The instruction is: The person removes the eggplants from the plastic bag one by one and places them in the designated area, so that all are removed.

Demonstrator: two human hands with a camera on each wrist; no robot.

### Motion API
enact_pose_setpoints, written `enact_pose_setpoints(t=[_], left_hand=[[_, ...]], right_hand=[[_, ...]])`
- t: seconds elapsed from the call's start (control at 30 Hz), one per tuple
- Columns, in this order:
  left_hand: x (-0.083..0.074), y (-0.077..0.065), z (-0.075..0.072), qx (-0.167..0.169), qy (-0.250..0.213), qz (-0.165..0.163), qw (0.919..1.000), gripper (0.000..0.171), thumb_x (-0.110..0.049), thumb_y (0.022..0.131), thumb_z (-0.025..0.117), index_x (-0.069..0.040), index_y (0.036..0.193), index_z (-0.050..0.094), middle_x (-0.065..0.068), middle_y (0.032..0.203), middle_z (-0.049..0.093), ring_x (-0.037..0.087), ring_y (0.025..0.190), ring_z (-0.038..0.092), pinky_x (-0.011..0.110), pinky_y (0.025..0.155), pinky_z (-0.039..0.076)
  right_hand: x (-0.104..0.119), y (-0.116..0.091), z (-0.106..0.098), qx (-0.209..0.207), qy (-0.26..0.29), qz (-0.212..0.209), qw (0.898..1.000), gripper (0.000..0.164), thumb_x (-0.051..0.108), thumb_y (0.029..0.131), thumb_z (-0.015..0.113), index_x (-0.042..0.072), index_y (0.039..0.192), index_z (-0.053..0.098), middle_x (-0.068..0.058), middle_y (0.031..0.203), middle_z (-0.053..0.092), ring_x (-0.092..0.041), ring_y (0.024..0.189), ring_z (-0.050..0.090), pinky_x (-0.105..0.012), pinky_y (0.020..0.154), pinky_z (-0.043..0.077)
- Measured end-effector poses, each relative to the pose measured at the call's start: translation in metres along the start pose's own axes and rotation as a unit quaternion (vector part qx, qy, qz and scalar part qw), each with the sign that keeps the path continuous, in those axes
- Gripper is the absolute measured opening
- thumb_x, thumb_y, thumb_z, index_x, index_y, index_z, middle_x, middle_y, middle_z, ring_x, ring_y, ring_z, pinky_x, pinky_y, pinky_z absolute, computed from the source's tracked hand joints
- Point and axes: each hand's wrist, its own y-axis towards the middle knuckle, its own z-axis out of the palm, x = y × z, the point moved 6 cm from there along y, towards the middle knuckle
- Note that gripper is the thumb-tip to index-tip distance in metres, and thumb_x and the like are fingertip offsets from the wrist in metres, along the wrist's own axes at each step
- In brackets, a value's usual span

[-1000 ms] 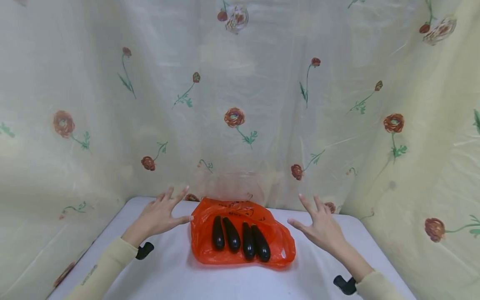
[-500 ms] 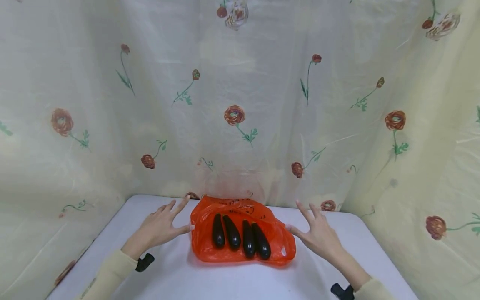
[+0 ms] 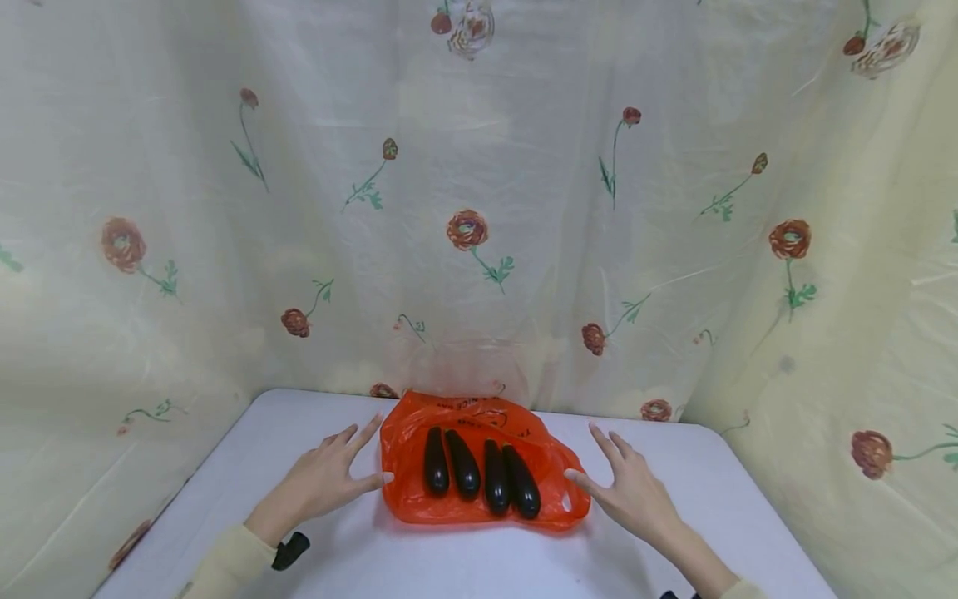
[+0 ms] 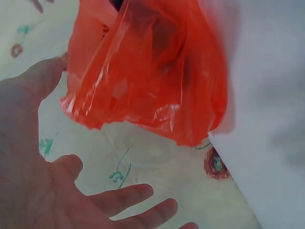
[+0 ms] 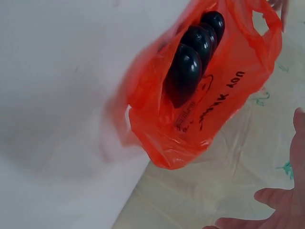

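Observation:
Several dark, glossy eggplants [image 3: 466, 471] lie side by side on an orange-red plastic bag [image 3: 550, 474] with printed lettering. To the bag's left, my left hand [image 3: 318, 481] is held with fingers spread, its thumb tip overlapping the bag's edge in the head view. My right hand [image 3: 636, 495] mirrors it on the other side, fingers apart and thumb pointing at the bag's right edge. Neither hand holds anything. From the right wrist view, the bag [image 5: 167, 148] gapes and shows the rounded ends of the eggplants [image 5: 185, 71]. In the left wrist view the bag's side hides most of them.
A white table [image 3: 479, 566] carries the bag. Behind it and along both sides hangs a pale sheet [image 3: 524, 166] printed with red flowers. A black wrist strap mount [image 3: 290, 551] sits below my left sleeve [image 3: 232, 561].
Both hands have come down a little toward the near side of the table, and my right hand has shifted slightly left toward the bag. Bag and eggplants keep their places.

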Motion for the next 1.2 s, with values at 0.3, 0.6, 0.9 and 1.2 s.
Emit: enact_pose_setpoints(t=[0.3, 0.6, 0.9, 1.2], left_hand=[[-0.007, -0.007, 0.012, 0.012, -0.017, 0.009, 0.9997, 0.097, -0.08, 0.074, 0.053, -0.038, 0.154, 0.016, 0.018, 0.148, 0.042, 0.046, 0.128, 0.044, 0.071, 0.094, 0.038], [-0.018, -0.013, 0.018, 0.001, -0.01, 0.031, 0.9995, 0.091, -0.078, 0.074, 0.055, -0.047, 0.151, 0.017, 0.016, 0.147, 0.045, 0.043, 0.127, 0.046, 0.067, 0.094, 0.041], [-0.028, -0.016, 0.022, -0.007, 0.002, 0.059, 0.9982, 0.085, -0.066, 0.077, 0.064, -0.046, 0.15, 0.025, 0.016, 0.146, 0.045, 0.042, 0.126, 0.049, 0.063, 0.093, 0.044], [-0.038, -0.014, 0.027, 0.025, 0.005, 0.067, 0.9974, 0.085, -0.064, 0.078, 0.064, -0.05, 0.149, 0.02, 0.02, 0.153, 0.035, 0.048, 0.13, 0.042, 0.066, 0.095, 0.041]], right_hand=[[-0.001, -0.009, 0.011, 0.01, 0.028, 0.008, 1.0, 0.099, 0.079, 0.076, 0.052, 0.024, 0.154, 0.026, -0.023, 0.149, 0.039, -0.046, 0.132, 0.039, -0.069, 0.09, 0.042], [0.0, -0.016, 0.013, -0.003, 0.045, 0.003, 0.999, 0.095, 0.078, 0.077, 0.052, 0.023, 0.152, 0.03, -0.02, 0.145, 0.046, -0.042, 0.129, 0.045, -0.066, 0.09, 0.045], [0.003, -0.02, 0.018, -0.006, 0.066, 0.002, 0.998, 0.092, 0.075, 0.077, 0.057, 0.022, 0.15, 0.036, -0.016, 0.14, 0.051, -0.037, 0.124, 0.051, -0.062, 0.087, 0.049], [0.01, -0.019, 0.02, -0.011, 0.081, -0.011, 0.997, 0.086, 0.069, 0.079, 0.06, 0.021, 0.148, 0.039, -0.015, 0.133, 0.057, -0.033, 0.113, 0.056, -0.054, 0.083, 0.054]])
